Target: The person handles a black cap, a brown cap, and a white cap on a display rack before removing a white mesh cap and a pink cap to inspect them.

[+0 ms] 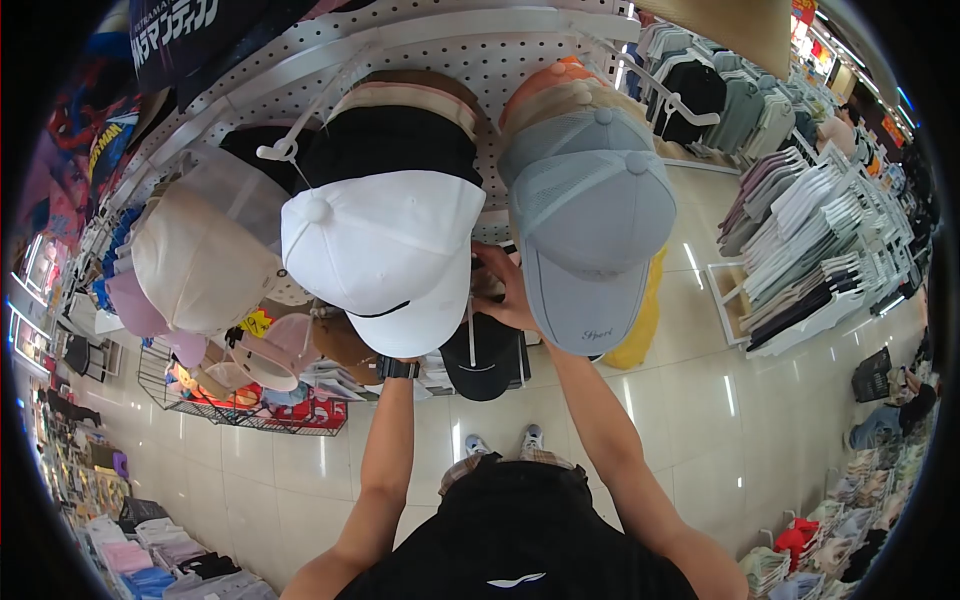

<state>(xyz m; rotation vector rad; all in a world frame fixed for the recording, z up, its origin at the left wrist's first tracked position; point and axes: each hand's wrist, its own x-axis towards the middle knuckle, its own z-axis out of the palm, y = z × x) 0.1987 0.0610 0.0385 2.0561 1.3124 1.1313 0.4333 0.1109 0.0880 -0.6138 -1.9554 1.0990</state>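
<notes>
**Inspector:** Start at the left of the display.

**Assistant:** A white perforated pegboard wall (pixel 500 65) carries rows of caps on hooks. At far left hangs a beige fabric cap with a pale mesh back (pixel 205 262), with a pink cap (pixel 140 305) just beneath it. Lower down, a wire basket (pixel 160 385) holds more caps in mixed colours above the pale tiled floor (pixel 300 470).

**Inspector:** Centre?

**Assistant:** A white fabric baseball cap with a button on top (pixel 385 250) hangs at the front of its stack, with a black cap (pixel 390 140) directly behind it. The left forearm rises straight to the white cap's peak. A black wristwatch (pixel 397 367) sits just under the peak's edge. The left hand is hidden behind the peak, so I cannot tell whether its grip is apart or together.

**Inspector:** The other hand?

**Assistant:** The right hand (pixel 503 295) is in the gap between the white cap and its neighbour, fingers bent towards the white cap's right edge. It touches that edge or something dark just behind it; I cannot tell which. Nor can I tell whether the grip is clamped. A black peaked cap with a white mark (pixel 482 360) hangs just below the hand.

**Inspector:** Right side?

**Assistant:** A pale blue-grey cap with a mesh back and script on its peak (pixel 590 225) heads its own stack, just beside the right hand. A yellow item (pixel 645 320) shows behind its peak. Far right, well apart, white racks of folded garments (pixel 810 250) stand on the floor.
</notes>
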